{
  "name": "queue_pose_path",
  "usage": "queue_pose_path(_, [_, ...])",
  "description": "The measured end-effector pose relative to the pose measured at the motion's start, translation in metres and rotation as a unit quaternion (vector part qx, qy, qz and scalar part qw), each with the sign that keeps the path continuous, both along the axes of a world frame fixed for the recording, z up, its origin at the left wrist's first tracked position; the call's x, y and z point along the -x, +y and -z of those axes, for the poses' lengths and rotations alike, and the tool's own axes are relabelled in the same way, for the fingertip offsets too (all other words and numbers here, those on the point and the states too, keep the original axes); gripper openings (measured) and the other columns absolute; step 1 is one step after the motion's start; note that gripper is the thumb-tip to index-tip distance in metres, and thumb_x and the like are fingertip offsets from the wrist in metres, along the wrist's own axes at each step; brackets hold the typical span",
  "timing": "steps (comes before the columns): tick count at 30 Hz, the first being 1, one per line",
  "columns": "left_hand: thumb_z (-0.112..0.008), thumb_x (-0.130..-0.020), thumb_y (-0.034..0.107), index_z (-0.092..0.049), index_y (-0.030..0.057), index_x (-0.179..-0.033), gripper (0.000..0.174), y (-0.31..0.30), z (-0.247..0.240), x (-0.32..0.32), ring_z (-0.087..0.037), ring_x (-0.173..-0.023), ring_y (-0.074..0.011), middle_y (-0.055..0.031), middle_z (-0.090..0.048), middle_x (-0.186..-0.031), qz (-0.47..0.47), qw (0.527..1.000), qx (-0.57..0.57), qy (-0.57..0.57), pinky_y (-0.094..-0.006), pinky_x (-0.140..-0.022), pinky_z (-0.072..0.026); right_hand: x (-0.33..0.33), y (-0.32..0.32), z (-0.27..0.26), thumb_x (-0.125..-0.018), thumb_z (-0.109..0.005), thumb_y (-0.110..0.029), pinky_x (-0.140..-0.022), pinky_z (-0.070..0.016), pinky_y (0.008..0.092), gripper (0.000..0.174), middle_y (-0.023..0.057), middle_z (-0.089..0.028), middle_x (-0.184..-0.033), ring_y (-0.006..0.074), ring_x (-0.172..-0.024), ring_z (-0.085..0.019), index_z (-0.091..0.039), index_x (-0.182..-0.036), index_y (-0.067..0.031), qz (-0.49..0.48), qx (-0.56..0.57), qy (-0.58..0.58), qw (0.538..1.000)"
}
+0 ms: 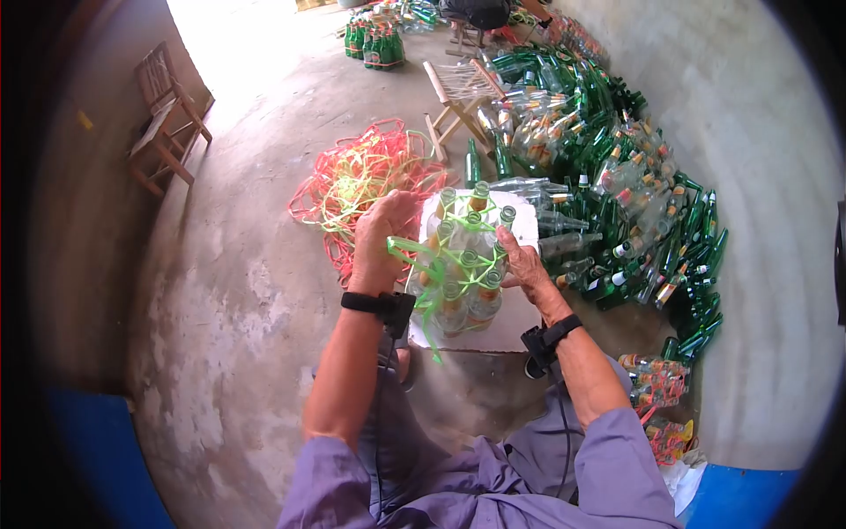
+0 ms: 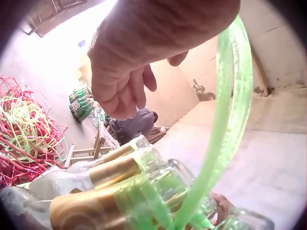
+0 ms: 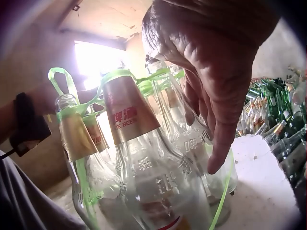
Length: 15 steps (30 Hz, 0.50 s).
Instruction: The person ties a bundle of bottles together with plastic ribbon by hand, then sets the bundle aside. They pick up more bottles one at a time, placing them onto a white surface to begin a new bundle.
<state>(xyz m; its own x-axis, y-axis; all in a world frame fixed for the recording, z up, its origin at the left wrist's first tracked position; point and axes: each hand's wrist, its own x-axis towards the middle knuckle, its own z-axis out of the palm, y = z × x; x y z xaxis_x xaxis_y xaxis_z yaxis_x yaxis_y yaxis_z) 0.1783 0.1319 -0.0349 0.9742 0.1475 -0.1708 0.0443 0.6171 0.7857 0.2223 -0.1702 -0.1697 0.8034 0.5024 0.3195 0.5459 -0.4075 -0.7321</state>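
Note:
Several clear glass beer bottles (image 1: 454, 309) with gold neck labels stand bunched together on a white block (image 1: 515, 326) in front of the person. Bright green plastic strap (image 2: 223, 115) is woven around their necks, and one loop of it rises on the left. My left hand (image 1: 385, 238) is beside that loop, fingers loosely bent and holding nothing, above the bottles in the left wrist view. On the other side my right hand (image 1: 529, 269) rests against the bunch. Its fingers (image 3: 223, 143) reach straight down along a bottle in the right wrist view.
A tangle of red and green strap (image 1: 361, 176) lies on the floor ahead-left. Loose green and clear bottles (image 1: 617, 176) pile along the right wall. A folding stool (image 1: 458, 106), a wooden chair (image 1: 167, 123) and tied green bottles (image 1: 379, 48) stand farther off. Another person (image 2: 136, 125) sits beyond.

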Motion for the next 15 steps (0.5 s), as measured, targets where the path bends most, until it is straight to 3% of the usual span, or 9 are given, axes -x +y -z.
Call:
queue_pose_path(1, [-0.055,-0.104,0.029,-0.065,0.0048,-0.119,0.03,0.0,-0.004,0.003,-0.066,-0.117,-0.0252,-0.0119,-0.072,-0.124,-0.016,1.0,-0.006,0.012,-0.0397,-0.099,-0.0492,0.0,0.0,-0.002,-0.089,-0.073,-0.02,-0.075,-0.0575,0.0411,0.082,0.0234,-0.072,-0.101,0.0389,-0.084,-0.069,-0.029,-0.158,-0.0052,-0.001,0.001,0.0,1.0])
queue_pose_path(3, [-0.055,-0.105,0.029,-0.064,0.0048,-0.118,0.029,-0.001,-0.009,0.005,-0.066,-0.116,-0.0251,-0.0122,-0.072,-0.124,-0.019,1.0,0.001,0.011,-0.0397,-0.099,-0.0494,0.002,0.0,-0.01,-0.093,-0.071,-0.031,-0.083,-0.0559,0.0435,0.076,0.0262,-0.071,-0.101,0.0378,-0.085,-0.069,-0.035,-0.155,-0.0048,0.07,0.005,0.164,0.984])
queue_pose_path(4, [-0.055,-0.105,0.028,-0.064,0.0048,-0.118,0.028,-0.001,-0.011,0.005,-0.067,-0.115,-0.0251,-0.0125,-0.072,-0.123,-0.02,1.0,0.007,0.009,-0.0398,-0.099,-0.0496,0.004,0.003,-0.026,-0.093,-0.071,-0.031,-0.083,-0.0559,0.0435,0.076,0.0262,-0.071,-0.101,0.0378,-0.085,-0.069,-0.035,-0.155,-0.0048,0.069,0.006,0.164,0.984])
queue_pose_path(6, [-0.054,-0.105,0.027,-0.064,0.0046,-0.118,0.028,-0.001,-0.014,0.005,-0.067,-0.115,-0.025,-0.013,-0.072,-0.123,-0.02,1.0,0.011,0.012,-0.0401,-0.1,-0.0498,0.012,0.014,-0.071,-0.097,-0.066,-0.041,-0.095,-0.0517,0.0466,0.072,0.027,-0.072,-0.103,0.0424,-0.096,-0.07,-0.04,-0.153,-0.0048,0.172,0.04,0.334,0.926])
queue_pose_path(7, [-0.054,-0.105,0.027,-0.064,0.0044,-0.118,0.028,-0.001,-0.014,0.004,-0.067,-0.115,-0.0249,-0.0135,-0.072,-0.124,-0.02,1.0,0.013,0.016,-0.0403,-0.1,-0.0499,0.016,0.018,-0.076,-0.097,-0.066,-0.041,-0.095,-0.0517,0.0466,0.072,0.027,-0.072,-0.103,0.0424,-0.096,-0.07,-0.04,-0.153,-0.0048,0.173,0.042,0.334,0.925])
queue_pose_path(9, [-0.054,-0.105,0.026,-0.064,0.0042,-0.118,0.028,-0.001,-0.015,0.003,-0.067,-0.114,-0.0247,-0.0138,-0.072,-0.123,-0.021,0.999,0.025,0.01,-0.0401,-0.099,-0.0504,0.025,0.025,-0.083,-0.1,-0.06,-0.05,-0.105,-0.0471,0.0477,0.069,0.0293,-0.067,-0.123,0.0457,-0.118,-0.063,-0.047,-0.149,-0.004,0.262,0.088,0.159,0.948])
queue_pose_path(10, [-0.053,-0.105,0.026,-0.064,0.004,-0.118,0.028,-0.001,-0.015,0.003,-0.068,-0.112,-0.0246,-0.0142,-0.072,-0.123,-0.021,0.999,0.034,0.004,-0.0399,-0.099,-0.0508,0.026,0.026,-0.086,-0.1,-0.06,-0.05,-0.105,-0.0471,0.0477,0.069,0.0293,-0.067,-0.123,0.0457,-0.118,-0.063,-0.047,-0.149,-0.004,0.262,0.09,0.159,0.948])
queue_pose_path(12, [-0.053,-0.105,0.026,-0.064,0.0038,-0.117,0.028,-0.002,-0.018,0.005,-0.068,-0.111,-0.0241,-0.0143,-0.072,-0.122,-0.015,0.999,0.033,0.002,-0.0392,-0.098,-0.0517,0.027,0.029,-0.095,-0.098,-0.064,-0.045,-0.11,-0.0446,0.0468,0.065,0.0295,-0.053,-0.145,0.0483,-0.135,-0.05,-0.05,-0.147,-0.0026,0.233,0.063,-0.047,0.969])
queue_pose_path(15, [-0.053,-0.105,0.026,-0.065,0.0036,-0.117,0.028,-0.003,-0.022,0.007,-0.069,-0.106,-0.0226,-0.0141,-0.073,-0.119,-0.001,0.999,0.033,-0.005,-0.0372,-0.094,-0.0536,0.025,0.029,-0.112,-0.097,-0.068,-0.032,-0.112,-0.0429,0.05,0.059,0.0269,-0.044,-0.154,0.0498,-0.137,-0.047,-0.052,-0.145,-0.003,0.157,0.139,-0.148,0.966])
